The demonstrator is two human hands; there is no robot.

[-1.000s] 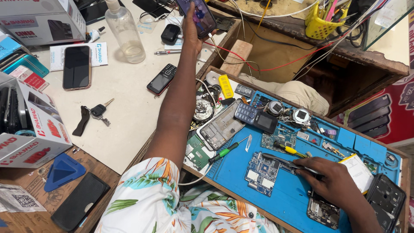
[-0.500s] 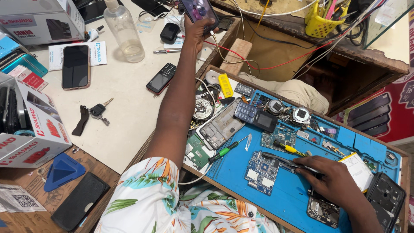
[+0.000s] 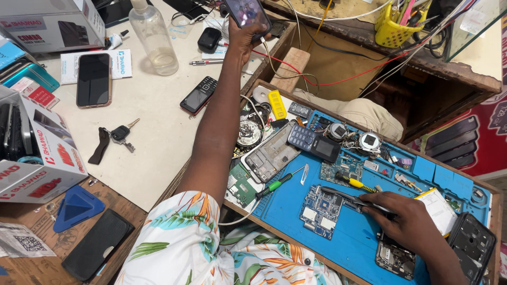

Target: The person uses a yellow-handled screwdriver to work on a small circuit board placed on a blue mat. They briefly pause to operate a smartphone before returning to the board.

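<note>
your left hand (image 3: 242,38) is stretched out to twelve o'clock, closed around a smartphone (image 3: 246,11) with its lit screen facing you, held up above the far edge of the pale bench (image 3: 153,126). your right hand (image 3: 409,224) rests down at four o'clock on the blue repair mat (image 3: 351,245), fingers pinched shut on a pair of tweezers (image 3: 346,196) whose tips point toward nine o'clock and lie over a blue circuit board (image 3: 320,211). just under that hand, at five o'clock, sits an opened phone body (image 3: 393,258) with its insides showing, and a black back cover (image 3: 471,244) lies beside it at the mat's right edge.

toward the mat's middle you have a green-handled screwdriver (image 3: 274,186) lying slantwise, a yellow-handled screwdriver (image 3: 356,182) near the tweezers, a dark blue keypad phone (image 3: 311,142) and a grey phone frame (image 3: 272,157) just beside it at its seven o'clock.

on the pale bench at ten o'clock lie a black smartphone (image 3: 93,79) face up, a clear plastic bottle (image 3: 153,37) standing upright, a black keypad phone (image 3: 198,95) and a car key (image 3: 120,133) on a dark strap. at eight o'clock, on the wooden surface, a blue triangular opening pick (image 3: 76,207) sits just beside a black wallet case (image 3: 97,244). a yellow basket (image 3: 393,26) of tools stands at one o'clock.
</note>
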